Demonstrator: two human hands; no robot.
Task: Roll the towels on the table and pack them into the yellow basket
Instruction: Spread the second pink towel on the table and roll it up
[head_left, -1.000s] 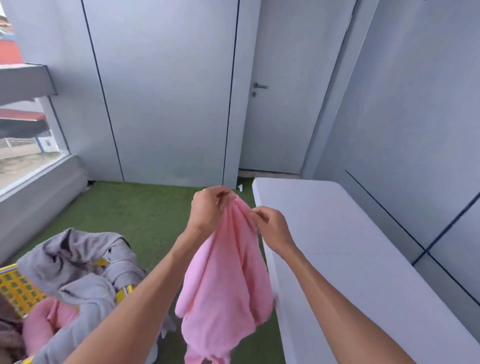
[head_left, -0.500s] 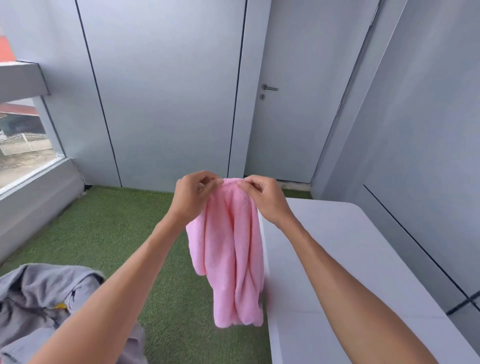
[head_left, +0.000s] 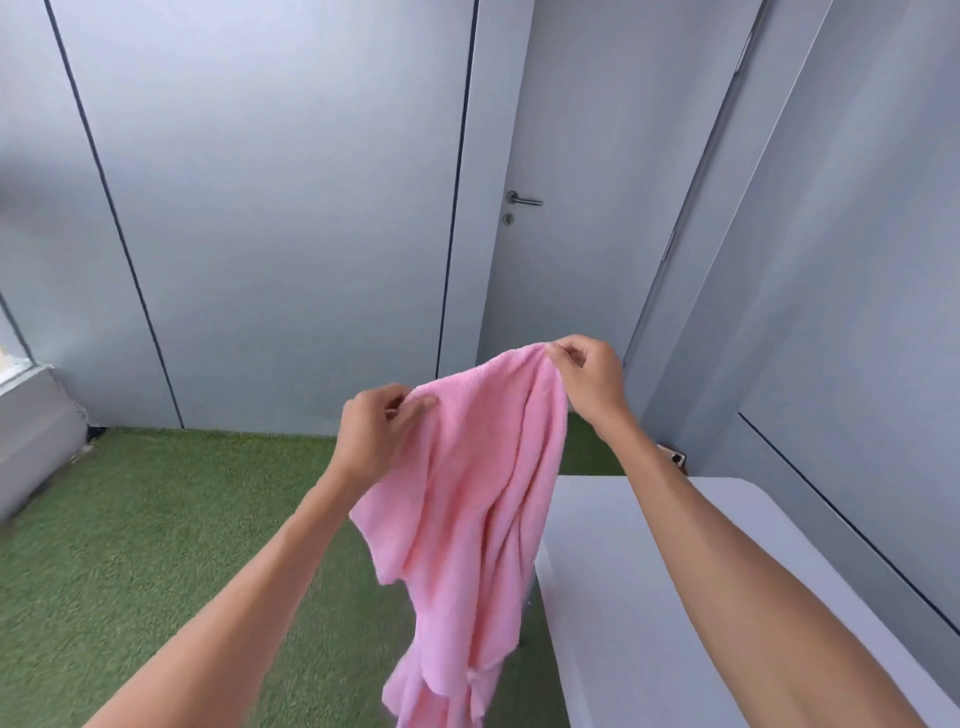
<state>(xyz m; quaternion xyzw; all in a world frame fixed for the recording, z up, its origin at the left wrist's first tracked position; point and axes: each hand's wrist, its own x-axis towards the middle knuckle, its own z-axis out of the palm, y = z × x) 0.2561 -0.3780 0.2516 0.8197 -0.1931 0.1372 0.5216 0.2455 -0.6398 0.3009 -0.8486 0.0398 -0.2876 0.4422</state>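
Pink towel held aloft by both hands, beside the table.

The left hand (head_left: 371, 434) and right hand (head_left: 584, 376) pinch the pink towel (head_left: 467, 509) at its top edge; it hangs in folds over green turf (head_left: 130, 530), just left of the white table (head_left: 623, 597). Grey door (head_left: 571, 208) behind.

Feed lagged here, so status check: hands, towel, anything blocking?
Left hand and right hand both pinch the pink towel along its top edge. Towel hangs unrolled, beside the table. Basket out of view. Nothing blocking.
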